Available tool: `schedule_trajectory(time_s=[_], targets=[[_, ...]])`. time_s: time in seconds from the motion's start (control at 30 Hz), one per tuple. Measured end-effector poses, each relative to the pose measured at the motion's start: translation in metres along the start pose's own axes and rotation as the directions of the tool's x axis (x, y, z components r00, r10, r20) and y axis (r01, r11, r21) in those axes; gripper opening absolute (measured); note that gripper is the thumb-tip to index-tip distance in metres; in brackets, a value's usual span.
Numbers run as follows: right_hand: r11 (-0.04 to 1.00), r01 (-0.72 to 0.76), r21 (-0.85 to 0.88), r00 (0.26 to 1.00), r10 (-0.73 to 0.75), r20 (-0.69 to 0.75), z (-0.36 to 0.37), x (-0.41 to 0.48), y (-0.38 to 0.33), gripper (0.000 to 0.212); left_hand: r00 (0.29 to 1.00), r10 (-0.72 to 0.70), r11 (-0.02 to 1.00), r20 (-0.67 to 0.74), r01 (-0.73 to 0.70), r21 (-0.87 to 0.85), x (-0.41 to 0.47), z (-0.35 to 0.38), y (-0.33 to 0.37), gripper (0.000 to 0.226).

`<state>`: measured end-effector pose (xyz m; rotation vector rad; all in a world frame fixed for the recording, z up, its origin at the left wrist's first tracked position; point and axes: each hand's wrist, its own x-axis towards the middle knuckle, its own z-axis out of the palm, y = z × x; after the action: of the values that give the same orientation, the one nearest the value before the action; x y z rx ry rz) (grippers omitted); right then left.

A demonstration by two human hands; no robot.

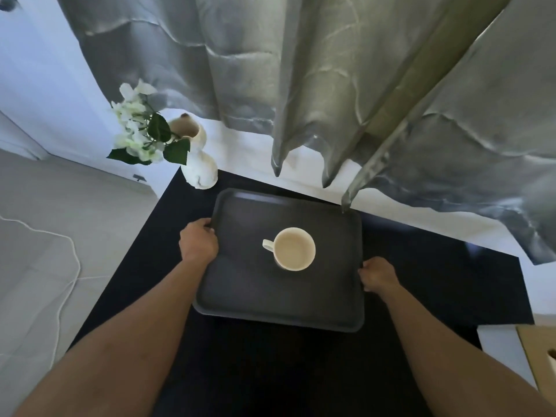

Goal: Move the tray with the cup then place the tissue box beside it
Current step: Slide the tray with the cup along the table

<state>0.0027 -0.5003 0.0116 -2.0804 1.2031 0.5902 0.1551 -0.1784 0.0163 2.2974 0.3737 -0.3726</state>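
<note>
- Fingers of left hand (198, 239) and right hand (378, 273) were clenched on the dark tray's (255, 299) side rims.
- Cup (294, 248) stood upright on it; moving looked underway.
- Tissue box (540, 353), near right, waited untouched.

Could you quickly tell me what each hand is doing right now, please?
Left hand: closed on the left rim of the dark grey rectangular plastic tray.
Right hand: closed on the tray's right rim.

two bare forearms — no sleeves, left hand (198, 240) and right hand (378, 273) ungloved.
</note>
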Motion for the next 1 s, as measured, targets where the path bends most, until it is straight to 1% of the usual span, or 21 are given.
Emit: schedule_trajectory(time_s=[0.17,0.27,0.33,0.43,0.53,0.63,1.0], targets=[[0.995,-0.048,0.088,0.999,0.047,0.01,0.001,0.01,0.007,0.023,1.0,0.008,1.0,0.017,-0.009,0.016,0.019,0.014,0.015,0.036],[0.99,-0.066,0.123,0.998,0.064,0.023,-0.001,0.019,0.008,0.019,0.999,0.025,0.999,0.035,-0.026,0.033,0.029,0.022,0.021,0.035],[0.99,-0.06,0.131,0.998,0.057,0.021,-0.001,0.025,0.008,0.016,0.999,0.034,0.998,0.04,-0.036,0.051,0.035,0.026,0.023,0.035],[0.99,-0.05,0.13,0.999,0.048,0.016,0.002,0.036,0.008,0.019,0.999,0.038,0.997,0.034,-0.04,0.073,0.045,0.031,0.025,0.035],[0.991,-0.044,0.127,0.999,0.044,0.009,0.005,0.037,0.002,0.018,0.999,0.037,0.996,0.027,-0.039,0.083,0.054,0.035,0.028,0.036],[0.992,-0.038,0.122,0.999,0.038,0.006,0.009,0.041,-0.001,0.02,0.999,0.035,0.996,0.02,-0.036,0.082,0.061,0.037,0.031,0.037],[0.992,-0.038,0.118,0.999,0.039,-0.004,0.01,0.055,0.003,0.016,0.999,0.031,0.996,0.022,-0.033,0.085,0.072,0.048,0.026,0.037]])
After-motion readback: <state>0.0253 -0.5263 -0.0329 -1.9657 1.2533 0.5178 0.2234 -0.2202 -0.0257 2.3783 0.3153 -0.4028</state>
